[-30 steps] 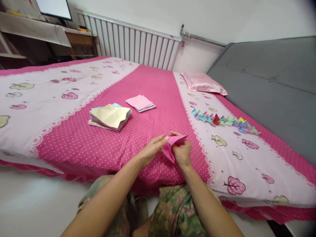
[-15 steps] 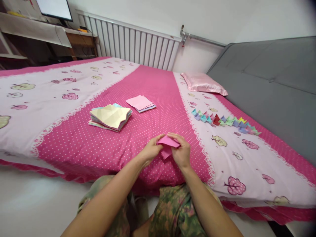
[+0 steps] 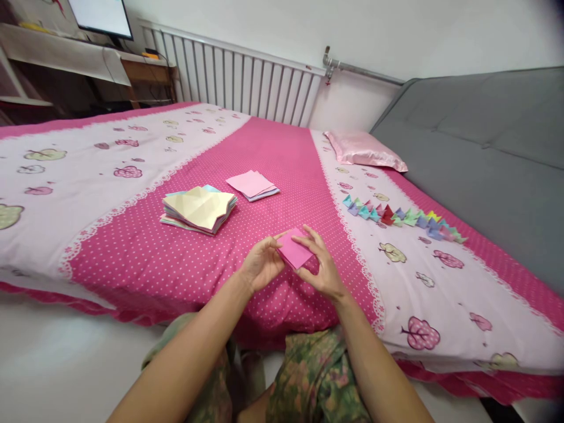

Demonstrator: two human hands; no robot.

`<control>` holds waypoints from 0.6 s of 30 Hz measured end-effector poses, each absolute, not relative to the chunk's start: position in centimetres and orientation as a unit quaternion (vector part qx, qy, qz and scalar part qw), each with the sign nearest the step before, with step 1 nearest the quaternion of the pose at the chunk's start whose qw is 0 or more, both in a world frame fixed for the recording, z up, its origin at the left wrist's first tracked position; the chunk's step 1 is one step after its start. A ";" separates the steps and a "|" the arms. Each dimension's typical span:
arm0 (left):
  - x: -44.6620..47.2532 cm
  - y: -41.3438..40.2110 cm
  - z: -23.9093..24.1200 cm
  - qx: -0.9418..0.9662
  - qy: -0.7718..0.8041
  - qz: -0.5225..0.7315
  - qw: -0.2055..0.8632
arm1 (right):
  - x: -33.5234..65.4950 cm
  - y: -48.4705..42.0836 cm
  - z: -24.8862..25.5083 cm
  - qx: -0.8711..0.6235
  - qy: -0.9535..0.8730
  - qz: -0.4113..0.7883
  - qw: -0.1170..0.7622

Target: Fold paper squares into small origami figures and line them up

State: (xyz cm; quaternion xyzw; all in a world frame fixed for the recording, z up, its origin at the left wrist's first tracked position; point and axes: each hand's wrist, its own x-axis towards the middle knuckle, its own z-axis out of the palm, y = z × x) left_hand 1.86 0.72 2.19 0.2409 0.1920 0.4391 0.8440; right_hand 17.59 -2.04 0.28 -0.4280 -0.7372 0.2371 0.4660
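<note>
A small folded pink paper [image 3: 294, 249] is held between both my hands just above the pink dotted bedspread [image 3: 185, 258]. My left hand [image 3: 261, 264] grips its left side with curled fingers. My right hand [image 3: 324, 265] holds its right side, thumb under and fingers partly spread over it. The paper now lies flat as a small square.
A stack of creased coloured papers [image 3: 199, 208] with a cream sheet on top and a smaller pink stack [image 3: 252, 184] lie further back. A row of several folded paper figures [image 3: 399, 218] lines the right. A pink pillow [image 3: 363, 151], grey sofa [image 3: 484, 158] and radiator [image 3: 238, 76] stand beyond.
The pink paper went from an open, pointed shape to a flat small square. Both hands rose slightly away from me while pressing it together.
</note>
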 end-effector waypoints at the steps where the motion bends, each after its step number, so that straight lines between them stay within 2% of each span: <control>1: 1.9 0.7 2.2 0.247 0.198 0.442 0.839 | 17.6 -2.1 0.4 -0.431 -0.739 0.235 0.462; 8: 2.6 0.6 1.6 0.299 0.246 0.453 0.803 | 17.3 -2.2 0.4 -0.433 -0.696 0.279 0.500; 12: 2.8 0.5 1.2 0.317 0.235 0.435 0.809 | 17.0 -1.7 -0.3 -0.465 -0.624 0.290 0.557; 18: 3.0 0.4 0.5 0.361 0.241 0.403 0.806 | 16.9 -1.4 -0.9 -0.461 -0.503 0.368 0.632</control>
